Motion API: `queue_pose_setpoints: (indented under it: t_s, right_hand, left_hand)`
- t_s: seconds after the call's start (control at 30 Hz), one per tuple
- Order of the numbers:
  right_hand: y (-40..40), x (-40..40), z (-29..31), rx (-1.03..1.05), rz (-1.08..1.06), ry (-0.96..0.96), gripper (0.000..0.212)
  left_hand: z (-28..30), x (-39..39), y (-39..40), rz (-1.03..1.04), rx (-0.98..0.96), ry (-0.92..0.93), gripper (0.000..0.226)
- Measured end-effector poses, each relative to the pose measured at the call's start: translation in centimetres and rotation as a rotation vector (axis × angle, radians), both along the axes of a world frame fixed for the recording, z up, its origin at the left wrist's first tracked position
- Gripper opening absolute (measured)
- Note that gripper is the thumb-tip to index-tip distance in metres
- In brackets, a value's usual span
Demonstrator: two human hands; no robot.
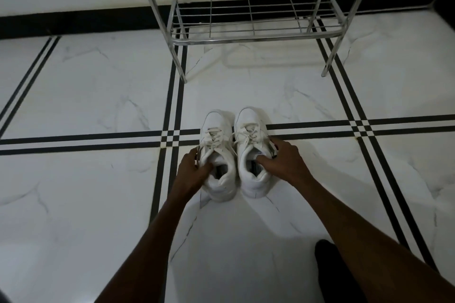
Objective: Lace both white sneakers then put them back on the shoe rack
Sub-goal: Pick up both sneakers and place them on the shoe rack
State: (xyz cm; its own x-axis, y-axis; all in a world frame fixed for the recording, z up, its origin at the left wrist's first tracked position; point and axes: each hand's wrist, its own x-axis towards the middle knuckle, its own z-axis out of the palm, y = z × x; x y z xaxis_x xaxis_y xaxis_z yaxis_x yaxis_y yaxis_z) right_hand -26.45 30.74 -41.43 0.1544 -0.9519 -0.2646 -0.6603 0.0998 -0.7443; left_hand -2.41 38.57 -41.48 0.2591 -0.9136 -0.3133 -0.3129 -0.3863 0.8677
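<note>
1. Left hand (190, 171) curled round the outer collar of the left sneaker (216, 155), thumb over the rim at the opening, fingers down the outer side and largely hidden behind the shoe; grip closed on the sneaker.
2. Right hand (283, 158) on the right sneaker (251, 152), thumb tucked into the opening, fingers spread over the outer side near the laces; grip closed on the collar, fingertips partly hidden by the shoe wall.
3. Impossible to tell whether either sole is lifted clear of the floor (98, 96) or resting on it.
4. Both sneakers side by side, touching or nearly so, toes pointing away toward the shoe rack (248, 24), heels toward the wearer of the camera.
5. Laces threaded across both tongues; ends and knots too small and pale to make out.
6. Insides of both shoes dark, contents unreadable.
7. Sneakers over the crossing black stripes of the white marble floor, well apart from the rack.
8. Rack: metal, lower wire shelf bare, upper shelf cut off by the top edge.
9. Dark shape (327, 268) at lower right beside the right forearm, cut off by the frame, not identifiable.
10. Both forearms bare, running out of the bottom edge.
</note>
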Motion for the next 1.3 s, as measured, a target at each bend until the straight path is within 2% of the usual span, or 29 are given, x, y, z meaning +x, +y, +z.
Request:
queue_pose_setpoints:
  t_s: [0.13, 0.2, 0.27, 0.37, 0.43, 0.57, 0.7, 0.83, 0.97, 1.1, 1.3]
  right_hand:
    - [-0.5, -0.1, -0.3, -0.054, -0.048, -0.016, 0.041]
    - [-0.7, -0.4, -0.1, -0.072, -0.072, -0.043, 0.039]
    - [-1.6, -0.9, 1.1, -0.085, -0.086, -0.059, 0.038]
    - [-2.1, -1.1, 4.0, -0.108, -0.083, -0.083, 0.034]
    - [-2.5, -1.4, 7.6, -0.098, -0.094, -0.094, 0.032]
    - [-3.0, -2.6, 17.2, -0.03, -0.121, -0.152, 0.05]
    - [-4.3, -4.2, 26.9, -0.076, -0.105, -0.126, 0.029]
    - [-7.0, -5.9, 36.7, -0.047, -0.107, -0.109, 0.046]
    - [-10.9, -6.1, 42.8, -0.046, -0.105, -0.119, 0.052]
    - [-16.3, -4.8, 45.4, -0.081, -0.104, -0.123, 0.058]
    - [-25.3, -1.3, 44.1, -0.028, -0.086, -0.129, 0.05]
  left_hand:
    - [-0.8, -1.0, -1.2, 0.02, -0.049, -0.106, 0.024]
    - [-0.8, -1.3, -1.3, 0.018, -0.059, -0.137, 0.033]
    - [0.4, -1.8, -1.7, 0.033, -0.066, -0.173, 0.043]
    - [3.8, -2.5, -2.2, 0.071, -0.075, -0.176, 0.045]
    - [7.6, -3.0, -3.1, 0.074, -0.068, -0.177, 0.041]
    - [16.9, -4.5, -4.1, 0.066, -0.059, -0.223, 0.038]
    - [26.0, -5.8, -5.6, 0.035, -0.064, -0.191, 0.044]
    - [35.4, -7.4, -8.3, 0.024, -0.072, -0.2, 0.046]
    - [41.1, -7.5, -12.4, 0.019, -0.059, -0.215, 0.045]
    - [43.6, -6.4, -18.1, -0.007, -0.101, -0.22, 0.044]
    - [41.9, -2.5, -27.1, -0.031, -0.041, -0.196, 0.058]
